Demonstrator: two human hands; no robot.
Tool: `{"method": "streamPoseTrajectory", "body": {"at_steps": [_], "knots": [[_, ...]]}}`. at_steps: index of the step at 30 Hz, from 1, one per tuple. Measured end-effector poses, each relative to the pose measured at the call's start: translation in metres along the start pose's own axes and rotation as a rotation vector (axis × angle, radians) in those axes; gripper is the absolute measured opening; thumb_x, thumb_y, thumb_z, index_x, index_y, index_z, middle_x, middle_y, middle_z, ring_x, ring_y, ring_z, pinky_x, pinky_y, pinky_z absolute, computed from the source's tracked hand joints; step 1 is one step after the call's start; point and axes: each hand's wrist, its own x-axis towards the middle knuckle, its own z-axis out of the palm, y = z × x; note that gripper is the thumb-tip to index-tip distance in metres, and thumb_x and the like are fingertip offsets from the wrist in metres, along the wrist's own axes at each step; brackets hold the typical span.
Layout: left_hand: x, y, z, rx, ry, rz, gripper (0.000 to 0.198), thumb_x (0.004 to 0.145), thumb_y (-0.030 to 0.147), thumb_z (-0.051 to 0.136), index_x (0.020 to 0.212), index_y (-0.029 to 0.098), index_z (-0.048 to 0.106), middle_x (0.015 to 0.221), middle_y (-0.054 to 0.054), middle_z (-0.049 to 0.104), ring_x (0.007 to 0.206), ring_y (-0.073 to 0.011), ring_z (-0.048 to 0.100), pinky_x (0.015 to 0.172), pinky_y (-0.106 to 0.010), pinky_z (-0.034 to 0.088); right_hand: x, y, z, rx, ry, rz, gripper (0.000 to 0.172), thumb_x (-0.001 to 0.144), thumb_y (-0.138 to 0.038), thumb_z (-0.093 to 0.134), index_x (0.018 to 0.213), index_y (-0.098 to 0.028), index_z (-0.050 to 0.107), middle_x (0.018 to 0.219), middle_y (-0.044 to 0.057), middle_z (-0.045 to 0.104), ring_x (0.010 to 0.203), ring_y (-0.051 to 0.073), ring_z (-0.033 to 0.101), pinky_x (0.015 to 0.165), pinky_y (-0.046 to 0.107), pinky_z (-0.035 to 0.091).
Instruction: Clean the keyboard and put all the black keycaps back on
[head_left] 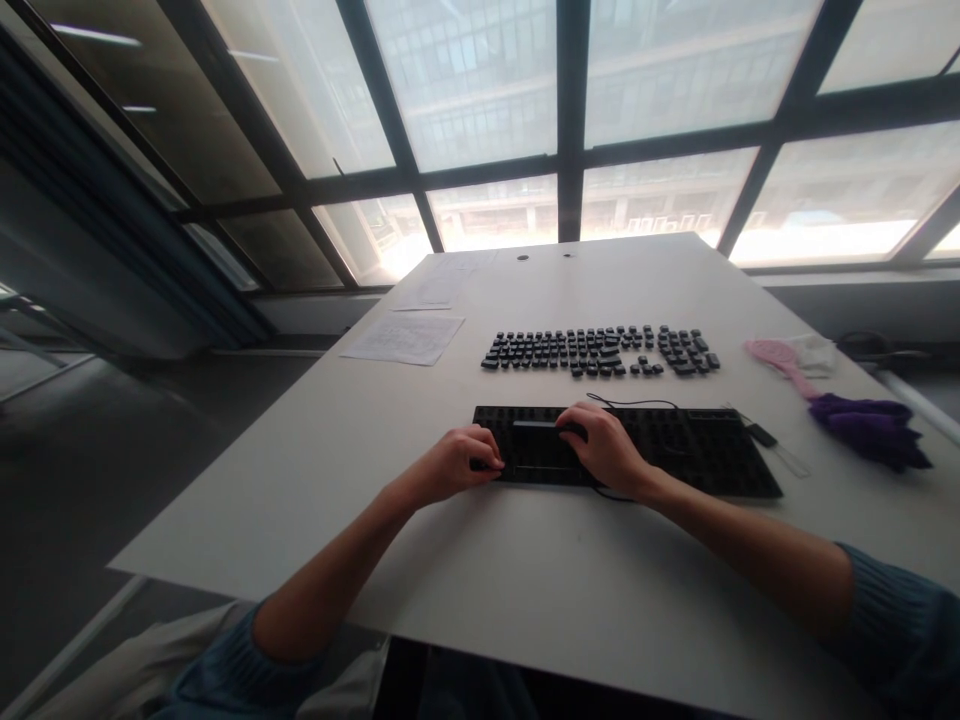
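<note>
A black keyboard base (697,450) with its keycaps taken off lies on the white table (465,580) in front of me. Several loose black keycaps (600,352) are laid out in rows just beyond it. My left hand (457,462) is curled at the keyboard's left end, fingers closed on its edge. My right hand (604,445) rests on the keyboard's left-middle part, fingers bent down onto a long black piece (534,425). A thin black cable (637,402) loops by my right wrist.
Paper sheets (409,337) lie at the far left of the table. At the right are a pink brush (780,362), a purple cloth (870,425) and a small black tool (761,434). Large windows stand beyond the table's far edge.
</note>
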Motion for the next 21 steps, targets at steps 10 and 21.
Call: {"method": "streamPoseTrajectory", "body": {"at_steps": [10,21], "knots": [[0.000,0.004,-0.002,0.025,0.082,0.003,0.013,0.087,0.030,0.073,0.094,0.020,0.078,0.101,-0.008,0.069,0.092,-0.0182,0.064,0.083,-0.031,0.052,-0.003,-0.004,-0.005,0.082,0.026,-0.024,0.012,0.086,-0.010,0.065,0.090,-0.021,0.069,0.094,0.005,0.069,0.091,0.022,0.064,0.087,0.036,0.049],[0.010,0.007,0.023,-0.039,0.138,0.011,0.017,0.089,0.027,0.071,0.103,0.025,0.080,0.095,-0.007,0.075,0.090,-0.0201,0.064,0.085,-0.034,0.052,-0.027,-0.005,-0.018,0.230,-0.129,-0.041,0.009,0.084,-0.017,0.071,0.091,-0.023,0.074,0.090,0.004,0.074,0.087,0.021,0.068,0.081,0.034,0.053]]}}
